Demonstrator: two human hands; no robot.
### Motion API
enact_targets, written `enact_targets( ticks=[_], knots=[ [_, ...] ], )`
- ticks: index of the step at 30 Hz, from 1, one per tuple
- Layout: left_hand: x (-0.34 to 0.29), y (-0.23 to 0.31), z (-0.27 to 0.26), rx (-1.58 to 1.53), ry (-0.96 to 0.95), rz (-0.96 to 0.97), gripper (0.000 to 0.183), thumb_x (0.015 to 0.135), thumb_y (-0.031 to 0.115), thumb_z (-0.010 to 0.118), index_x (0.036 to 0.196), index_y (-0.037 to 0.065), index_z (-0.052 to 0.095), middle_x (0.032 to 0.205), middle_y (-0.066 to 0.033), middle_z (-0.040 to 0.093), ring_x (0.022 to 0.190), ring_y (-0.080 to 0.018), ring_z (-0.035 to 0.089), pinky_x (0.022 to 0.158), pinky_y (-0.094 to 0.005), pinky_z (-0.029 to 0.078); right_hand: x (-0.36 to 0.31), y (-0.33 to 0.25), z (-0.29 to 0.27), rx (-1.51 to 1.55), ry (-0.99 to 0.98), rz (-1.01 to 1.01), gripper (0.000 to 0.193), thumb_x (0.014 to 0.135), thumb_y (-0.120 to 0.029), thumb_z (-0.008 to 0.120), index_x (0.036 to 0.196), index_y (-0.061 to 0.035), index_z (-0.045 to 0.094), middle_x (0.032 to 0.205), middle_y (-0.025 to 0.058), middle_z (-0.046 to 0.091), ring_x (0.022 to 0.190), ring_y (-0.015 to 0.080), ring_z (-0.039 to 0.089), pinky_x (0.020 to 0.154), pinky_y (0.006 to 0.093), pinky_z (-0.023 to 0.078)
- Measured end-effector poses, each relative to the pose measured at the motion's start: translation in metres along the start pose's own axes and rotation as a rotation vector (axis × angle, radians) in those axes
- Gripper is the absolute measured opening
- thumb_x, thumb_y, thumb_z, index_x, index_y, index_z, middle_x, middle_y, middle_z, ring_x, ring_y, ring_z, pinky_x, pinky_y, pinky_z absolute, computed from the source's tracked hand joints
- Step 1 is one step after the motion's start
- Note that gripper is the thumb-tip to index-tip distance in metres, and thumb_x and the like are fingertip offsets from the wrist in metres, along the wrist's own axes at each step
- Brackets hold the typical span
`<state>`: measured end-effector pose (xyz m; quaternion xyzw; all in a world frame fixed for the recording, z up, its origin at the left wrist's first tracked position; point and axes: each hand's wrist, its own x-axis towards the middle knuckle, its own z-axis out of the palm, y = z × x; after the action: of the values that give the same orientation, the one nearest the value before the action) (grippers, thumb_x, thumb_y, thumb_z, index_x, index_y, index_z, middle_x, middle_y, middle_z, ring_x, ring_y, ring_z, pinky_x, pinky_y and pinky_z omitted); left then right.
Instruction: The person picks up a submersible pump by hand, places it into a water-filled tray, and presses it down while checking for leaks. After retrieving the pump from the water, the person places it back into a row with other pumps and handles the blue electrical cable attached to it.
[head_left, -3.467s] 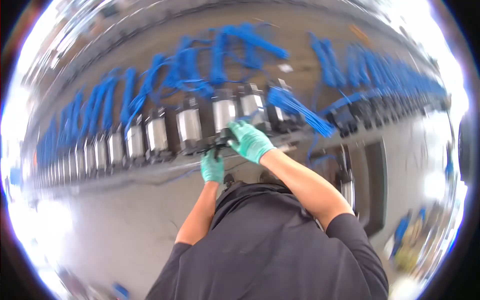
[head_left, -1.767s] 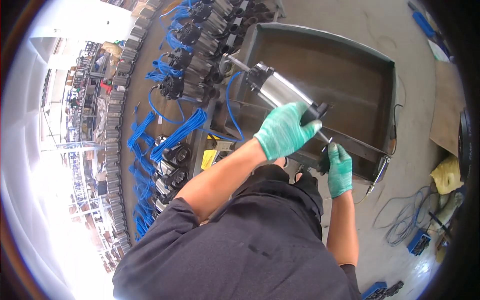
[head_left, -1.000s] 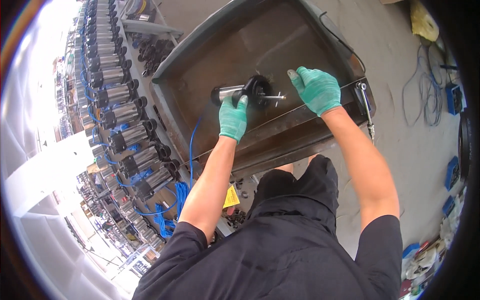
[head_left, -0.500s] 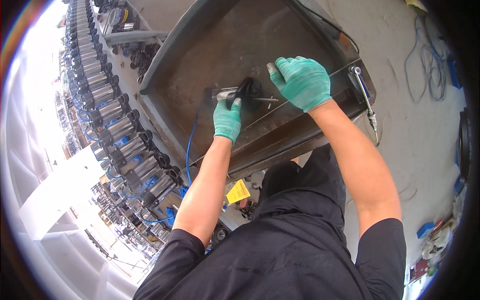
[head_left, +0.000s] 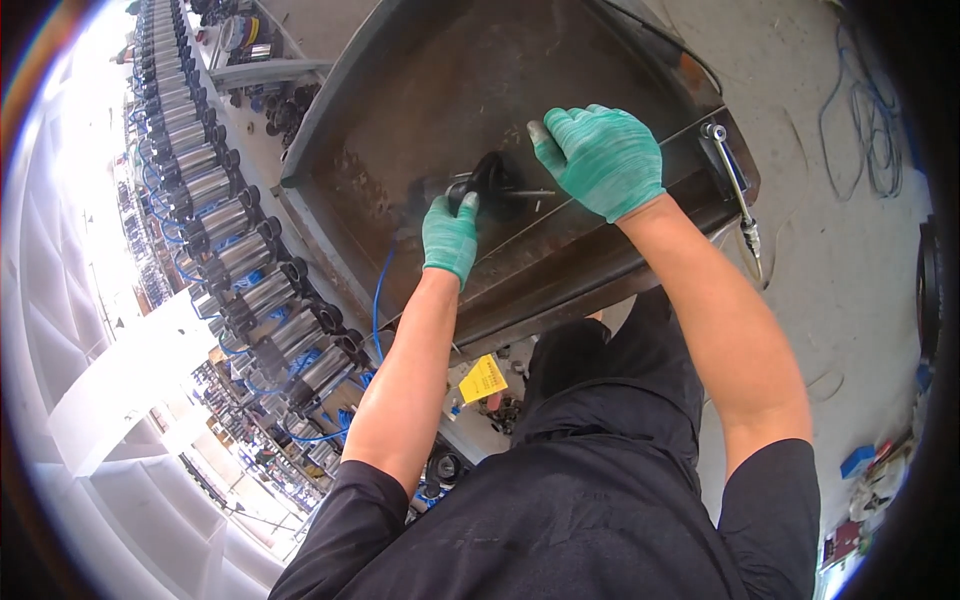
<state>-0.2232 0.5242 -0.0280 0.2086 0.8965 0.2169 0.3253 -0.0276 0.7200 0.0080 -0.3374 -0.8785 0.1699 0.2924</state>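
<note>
Your left hand (head_left: 450,238) grips the dark cylindrical unit (head_left: 490,180) by its black end, over the floor of the metal tray (head_left: 440,90), towards the near-left corner. The unit's long axis runs sideways, its thin rod (head_left: 530,193) pointing right. Your right hand (head_left: 605,160) is near the rod's tip, apart from it, fingers curled, thumb out; you can't tell whether its palm holds anything. The left hand is nearer the unit's body.

Metal tray (head_left: 450,90); silver tool (head_left: 730,172) on edge
</note>
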Motion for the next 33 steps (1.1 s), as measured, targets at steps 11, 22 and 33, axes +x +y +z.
enact_targets(
  ticks=[11,22,33],
  knots=[
    [-0.001,0.0,0.004,-0.007,0.011,0.049,0.035,0.099,0.025,0.068,0.12,-0.003,0.063,0.095,-0.0082,0.07,0.071,-0.0126,0.06,0.061,-0.0297,0.05,0.0,-0.001,-0.004,-0.038,-0.034,0.012,0.031,0.095,-0.033,0.063,0.071,-0.0131,0.065,0.061,0.0077,0.064,0.06,0.0271,0.066,0.057,0.0396,0.054],
    [-0.003,0.003,0.006,-0.039,0.014,0.035,0.031,0.098,0.022,0.068,0.119,-0.001,0.064,0.094,-0.0057,0.07,0.068,-0.0111,0.06,0.059,-0.0285,0.048,0.0,-0.001,-0.005,-0.028,-0.044,0.022,0.032,0.095,-0.033,0.063,0.071,-0.0128,0.065,0.061,0.0087,0.063,0.059,0.0272,0.065,0.056,0.0402,0.053],
    [-0.004,0.006,0.005,-0.081,0.021,-0.008,0.036,0.094,0.025,0.07,0.115,-0.004,0.066,0.099,-0.0171,0.073,0.087,-0.0242,0.065,0.082,-0.0359,0.05,0.001,-0.001,-0.005,-0.034,-0.047,0.007,0.032,0.096,-0.034,0.063,0.072,-0.0123,0.066,0.061,0.0092,0.064,0.06,0.0279,0.065,0.057,0.0401,0.053]
  ],
)
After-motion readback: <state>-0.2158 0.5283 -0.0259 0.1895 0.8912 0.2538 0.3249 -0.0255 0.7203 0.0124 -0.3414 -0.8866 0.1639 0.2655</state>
